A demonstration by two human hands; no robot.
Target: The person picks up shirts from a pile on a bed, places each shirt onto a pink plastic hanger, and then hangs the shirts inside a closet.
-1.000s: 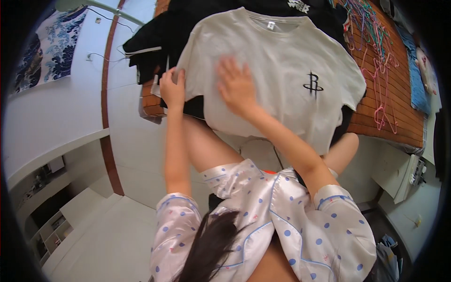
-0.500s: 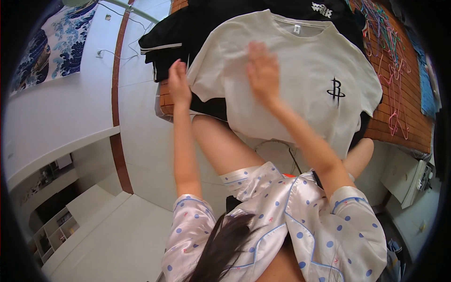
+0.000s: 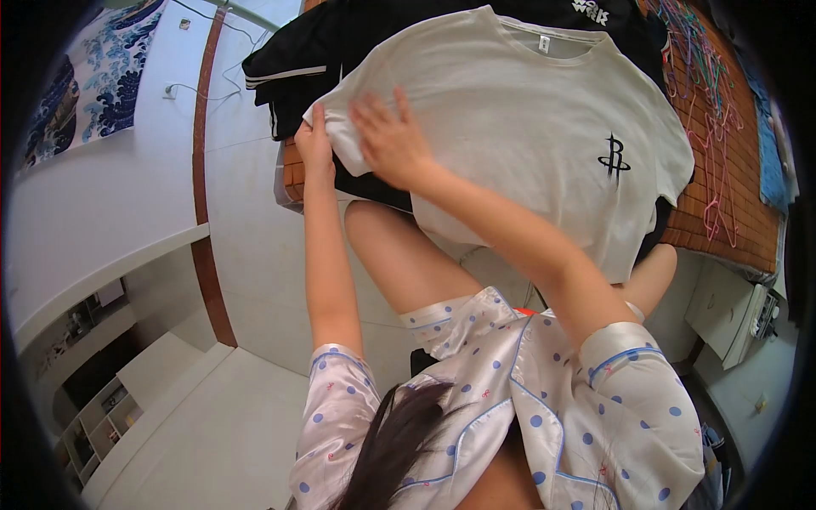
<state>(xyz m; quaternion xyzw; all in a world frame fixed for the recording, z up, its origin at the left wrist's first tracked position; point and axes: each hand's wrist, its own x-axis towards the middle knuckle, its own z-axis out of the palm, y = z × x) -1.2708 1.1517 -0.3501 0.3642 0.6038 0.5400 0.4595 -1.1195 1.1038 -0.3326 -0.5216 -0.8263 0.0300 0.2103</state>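
While L hand (image 3: 315,155) pinches wht tee sleeve (image 3: 340,129), R hand (image 3: 393,143) lies spread atop it.

One white T-shirt (image 3: 510,127), black chest emblem (image 3: 614,159), spread over black garments (image 3: 374,38). Our left hand (image 3: 315,153): grip clasped on the sleeve edge (image 3: 336,127), thumb uppermost. Our right hand (image 3: 393,143): outstretched, partly blurred, at the same sleeve. Beneath, we list one brown slatted mat (image 3: 756,225); to the right, tangled coloured hangers (image 3: 711,95); far left, one wave-patterned cloth (image 3: 115,72).
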